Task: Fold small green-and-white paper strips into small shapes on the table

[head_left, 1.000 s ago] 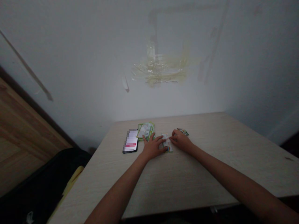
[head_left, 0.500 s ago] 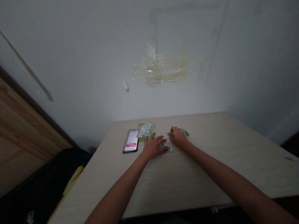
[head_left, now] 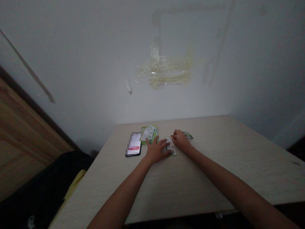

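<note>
A small flat printed packet (head_left: 172, 147) lies on the table between my hands. My left hand (head_left: 156, 152) is spread with its palm down, its fingertips resting on the packet's left side and lower edge. At the upper right edge of the same packet, my right hand (head_left: 181, 140) has its fingers curled and pressed together on it. Just beyond the left fingers sits a pile of green and white packets (head_left: 149, 133). Another small packet (head_left: 189, 135), dark and green, lies partly hidden behind my right hand.
A phone (head_left: 133, 144) with a lit, blurred screen lies left of the pile. The pale wooden table (head_left: 214, 133) meets a wall (head_left: 95, 63) with tape remnants (head_left: 164, 73). Dark fabric (head_left: 47, 181) and a yellow cloth (head_left: 75, 183) are beside the table's left edge.
Both hands keep nearly the same places on the packet. Only a very slight shift of the view and of my fingers shows.
</note>
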The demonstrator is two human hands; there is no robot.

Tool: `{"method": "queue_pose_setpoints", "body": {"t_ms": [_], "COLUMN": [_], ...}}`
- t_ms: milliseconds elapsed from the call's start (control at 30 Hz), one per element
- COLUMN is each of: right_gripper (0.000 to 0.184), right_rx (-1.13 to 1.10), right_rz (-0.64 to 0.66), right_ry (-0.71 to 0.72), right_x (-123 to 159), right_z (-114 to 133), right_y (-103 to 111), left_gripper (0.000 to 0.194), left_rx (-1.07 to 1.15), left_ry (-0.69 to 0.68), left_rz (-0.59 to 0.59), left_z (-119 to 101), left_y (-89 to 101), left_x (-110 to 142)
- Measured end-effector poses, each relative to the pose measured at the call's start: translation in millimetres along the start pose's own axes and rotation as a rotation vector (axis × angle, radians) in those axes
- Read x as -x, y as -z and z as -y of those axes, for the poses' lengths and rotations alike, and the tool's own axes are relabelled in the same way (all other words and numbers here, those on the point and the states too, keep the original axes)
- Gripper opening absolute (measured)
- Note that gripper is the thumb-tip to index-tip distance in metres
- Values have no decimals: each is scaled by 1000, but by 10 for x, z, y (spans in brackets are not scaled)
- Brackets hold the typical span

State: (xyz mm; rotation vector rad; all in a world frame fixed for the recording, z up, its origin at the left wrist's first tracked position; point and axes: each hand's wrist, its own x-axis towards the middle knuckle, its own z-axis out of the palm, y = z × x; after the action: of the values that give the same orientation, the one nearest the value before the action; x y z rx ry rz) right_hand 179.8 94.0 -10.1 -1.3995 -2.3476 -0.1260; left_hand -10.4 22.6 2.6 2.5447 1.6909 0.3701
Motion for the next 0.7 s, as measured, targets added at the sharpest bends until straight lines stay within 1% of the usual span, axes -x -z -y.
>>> {"method": "queue_pose_setpoints", "body": {"t_ms": [200, 433, 700], "right_gripper": [22, 20, 19], "right_rx": [-10, -59, -62], "right_rz": [-59, -64, -59], "right_ry": [31, 34, 90], "right_x": [64, 74, 115], "right_z": [7, -10, -10], "right_y": [15, 2, 28], "left_gripper": [54, 53, 53], "left_rx": [-40, -5, 7], "left_ry": [3, 1, -3], "left_rz": [-8, -25, -28], "left_z": [-30, -21, -6], "left_y": [15, -1, -10], "left_x": [17, 14, 7]}}
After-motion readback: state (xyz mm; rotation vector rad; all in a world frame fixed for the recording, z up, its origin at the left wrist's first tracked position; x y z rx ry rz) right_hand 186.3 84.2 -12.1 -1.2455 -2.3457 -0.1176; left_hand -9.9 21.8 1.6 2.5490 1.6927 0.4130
